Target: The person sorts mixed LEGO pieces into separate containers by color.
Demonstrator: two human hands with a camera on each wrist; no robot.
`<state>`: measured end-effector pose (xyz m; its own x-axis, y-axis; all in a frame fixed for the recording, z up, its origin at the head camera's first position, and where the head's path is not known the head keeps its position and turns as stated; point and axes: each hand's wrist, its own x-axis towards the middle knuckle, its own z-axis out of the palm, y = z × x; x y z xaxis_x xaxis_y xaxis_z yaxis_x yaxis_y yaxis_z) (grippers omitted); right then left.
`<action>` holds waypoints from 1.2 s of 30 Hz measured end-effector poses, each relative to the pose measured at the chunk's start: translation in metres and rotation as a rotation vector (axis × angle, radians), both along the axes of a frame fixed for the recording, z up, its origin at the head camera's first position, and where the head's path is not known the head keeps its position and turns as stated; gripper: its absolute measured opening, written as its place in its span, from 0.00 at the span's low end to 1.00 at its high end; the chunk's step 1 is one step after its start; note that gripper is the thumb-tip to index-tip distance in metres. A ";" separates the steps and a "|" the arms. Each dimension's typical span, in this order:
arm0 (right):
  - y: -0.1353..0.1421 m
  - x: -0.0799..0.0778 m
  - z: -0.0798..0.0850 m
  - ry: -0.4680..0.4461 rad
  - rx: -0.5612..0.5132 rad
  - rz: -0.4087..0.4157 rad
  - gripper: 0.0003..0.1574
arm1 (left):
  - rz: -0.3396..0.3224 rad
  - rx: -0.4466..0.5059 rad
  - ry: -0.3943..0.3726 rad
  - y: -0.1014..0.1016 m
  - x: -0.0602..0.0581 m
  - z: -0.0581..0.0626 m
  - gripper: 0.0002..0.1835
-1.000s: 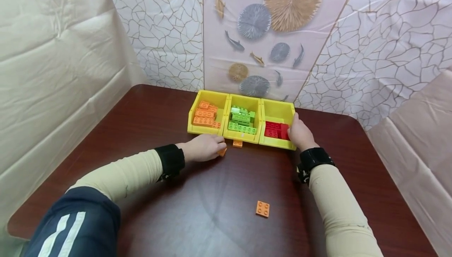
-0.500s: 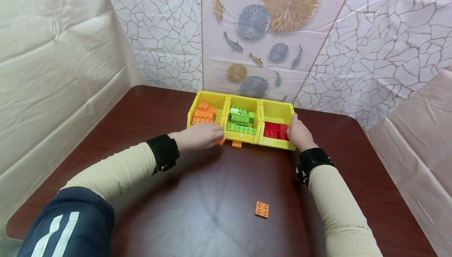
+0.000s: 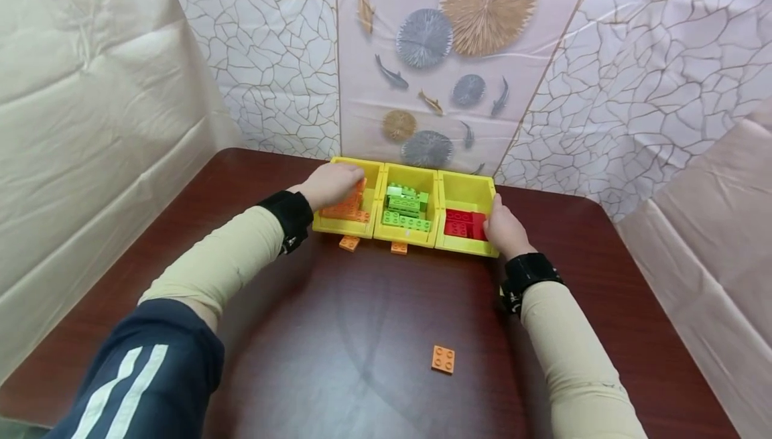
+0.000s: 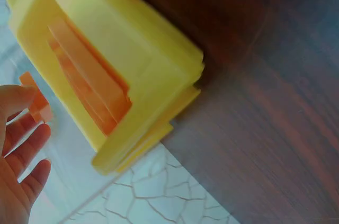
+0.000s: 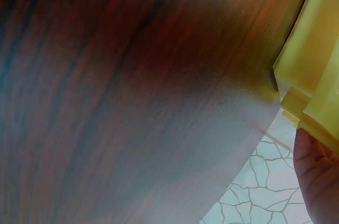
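Note:
My left hand (image 3: 333,184) is over the left yellow bin (image 3: 342,227), which holds orange toy bricks (image 3: 344,210). In the left wrist view its thumb and forefinger pinch a small orange brick (image 4: 36,97) above the bin's edge, the other fingers spread. My right hand (image 3: 508,230) grips the outer side of the right yellow bin (image 3: 467,244), beside several red bricks (image 3: 463,223). In the right wrist view, curled fingers of the right hand (image 5: 316,173) are at that bin's edge; part of the hand is cut off.
Between them stands the middle yellow bin (image 3: 405,232) with green bricks (image 3: 407,204). Flat orange bricks lie on the dark wooden table (image 3: 289,358): one before the left bin (image 3: 349,243), one before the middle bin, and a square brick (image 3: 443,360) nearer me. A patterned cloth (image 3: 277,57) hangs behind.
My left hand has set an orange brick down before the left bin, then moved up and back over that bin to an orange brick there. The right hand has stayed at its bin.

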<state>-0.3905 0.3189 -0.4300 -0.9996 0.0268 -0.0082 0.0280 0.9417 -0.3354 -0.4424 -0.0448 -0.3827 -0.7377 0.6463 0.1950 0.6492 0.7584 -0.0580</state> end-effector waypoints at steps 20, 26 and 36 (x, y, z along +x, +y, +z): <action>0.001 -0.002 0.000 0.001 -0.004 -0.018 0.45 | 0.112 -0.030 -0.133 -0.005 -0.028 -0.015 0.07; 0.001 -0.002 -0.001 0.003 0.006 -0.018 0.45 | -0.026 0.029 -0.055 -0.010 -0.009 -0.021 0.10; 0.001 -0.002 -0.001 -0.004 -0.006 -0.012 0.46 | -0.432 0.098 0.105 -0.014 0.056 -0.048 0.04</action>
